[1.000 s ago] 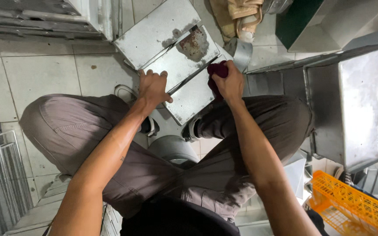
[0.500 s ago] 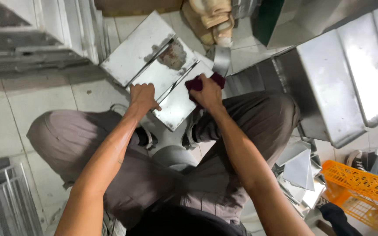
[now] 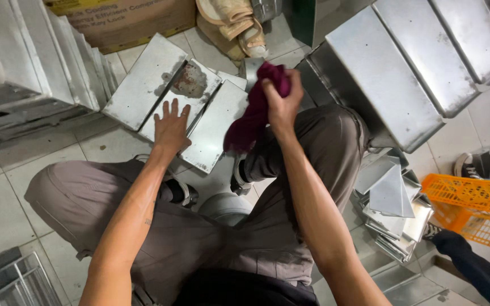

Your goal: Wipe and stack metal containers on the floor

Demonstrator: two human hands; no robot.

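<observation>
Left hand (image 3: 172, 126) flat, fingers spread, pressing on the metal tray (image 3: 191, 116) at eleven o'clock from the knees; right hand (image 3: 282, 102) at one o'clock, fist clenched round a dark red rag (image 3: 253, 116), lifted clear of the tray, cloth dangling; rusty patch (image 3: 190, 84) just above the left fingertips; orange crate (image 3: 474, 209) well off at four o'clock.

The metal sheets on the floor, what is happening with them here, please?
A person sits low over flat metal sheets lying on the tiled floor. The left hand presses flat on one sheet, which has a rusty stain. The right hand holds a dark red cloth lifted above the sheets. More metal panels lean nearby, and an orange crate stands at the right.
</observation>
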